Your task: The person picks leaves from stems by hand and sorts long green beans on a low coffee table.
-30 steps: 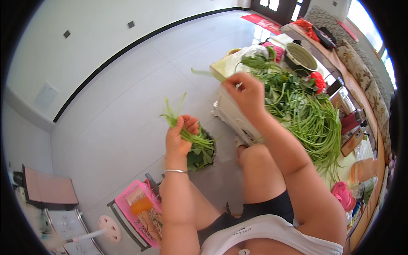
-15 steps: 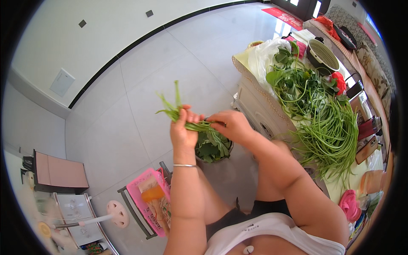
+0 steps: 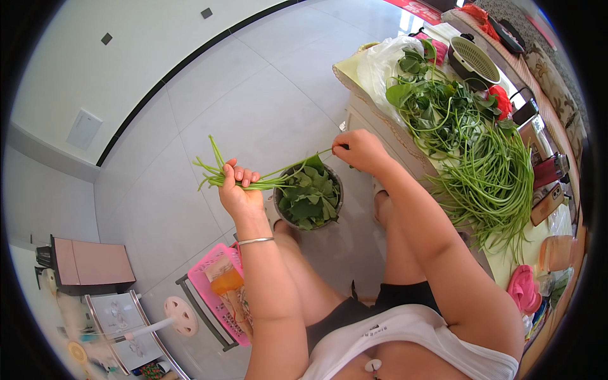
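Fingers [image 3: 246,178] of left hand [image 3: 239,197] curled round one stem bundle [image 3: 208,175], right hand [image 3: 362,152] pinching one stem [image 3: 278,171], one leaf-filled bucket [image 3: 341,194] below

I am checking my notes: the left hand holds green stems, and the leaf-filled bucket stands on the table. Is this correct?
Not quite: the head view shows the bucket on the floor, not the table. The left hand does hold green stems.

Bunched green stems [image 3: 269,183] fan leftward, right ends unclear.
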The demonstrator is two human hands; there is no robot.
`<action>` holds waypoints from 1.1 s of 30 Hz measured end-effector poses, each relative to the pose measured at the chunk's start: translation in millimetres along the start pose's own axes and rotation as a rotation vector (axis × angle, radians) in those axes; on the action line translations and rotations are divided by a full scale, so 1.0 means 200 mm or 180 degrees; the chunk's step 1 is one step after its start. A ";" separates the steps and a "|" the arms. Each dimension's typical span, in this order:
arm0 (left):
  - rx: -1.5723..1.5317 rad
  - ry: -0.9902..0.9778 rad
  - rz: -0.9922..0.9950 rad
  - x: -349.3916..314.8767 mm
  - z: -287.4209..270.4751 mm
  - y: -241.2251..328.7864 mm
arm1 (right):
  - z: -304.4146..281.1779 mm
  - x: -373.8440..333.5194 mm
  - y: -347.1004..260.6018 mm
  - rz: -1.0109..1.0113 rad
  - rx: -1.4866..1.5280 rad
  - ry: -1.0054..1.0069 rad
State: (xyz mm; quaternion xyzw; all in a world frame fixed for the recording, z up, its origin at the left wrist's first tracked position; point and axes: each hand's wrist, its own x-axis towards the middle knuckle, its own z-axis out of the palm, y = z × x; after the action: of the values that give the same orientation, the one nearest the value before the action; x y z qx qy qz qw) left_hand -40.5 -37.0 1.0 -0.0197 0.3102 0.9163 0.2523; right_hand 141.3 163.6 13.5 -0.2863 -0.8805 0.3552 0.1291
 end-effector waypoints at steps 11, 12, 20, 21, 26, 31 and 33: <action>0.1582 -0.0104 0.1763 -0.09 0.05 0.05 | 0.20 0.21 0.30 0.1554 0.2646 0.1677; 0.1382 -0.0078 0.1601 -0.09 0.05 0.06 | 0.21 0.20 0.32 0.1478 0.2499 0.1262; 0.0992 -0.0019 0.0932 -0.07 0.08 -0.01 | 0.52 0.08 0.16 -0.0262 -0.0345 0.0509; 0.1005 -0.0079 0.0891 -0.07 0.09 -0.03 | 0.42 0.08 0.11 -0.0107 -0.0072 0.0344; 0.1058 -0.0225 0.0701 -0.07 0.14 -0.09 | -0.17 0.06 -0.10 0.0342 0.0791 0.0399; 0.1011 -0.0182 0.0655 -0.07 0.13 -0.08 | -0.73 0.05 0.04 0.1203 -0.1805 0.0514; 0.0961 -0.0186 0.0598 -0.06 0.13 -0.10 | -0.91 -0.03 0.23 0.1632 -0.2719 0.0576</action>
State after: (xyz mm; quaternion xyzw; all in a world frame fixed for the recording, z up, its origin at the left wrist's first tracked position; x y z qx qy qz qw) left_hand -16.9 -13.8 13.9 0.0741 0.4374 0.8791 0.1746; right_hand 242.8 287.2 110.3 -0.5501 -0.8339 -0.0426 -0.0150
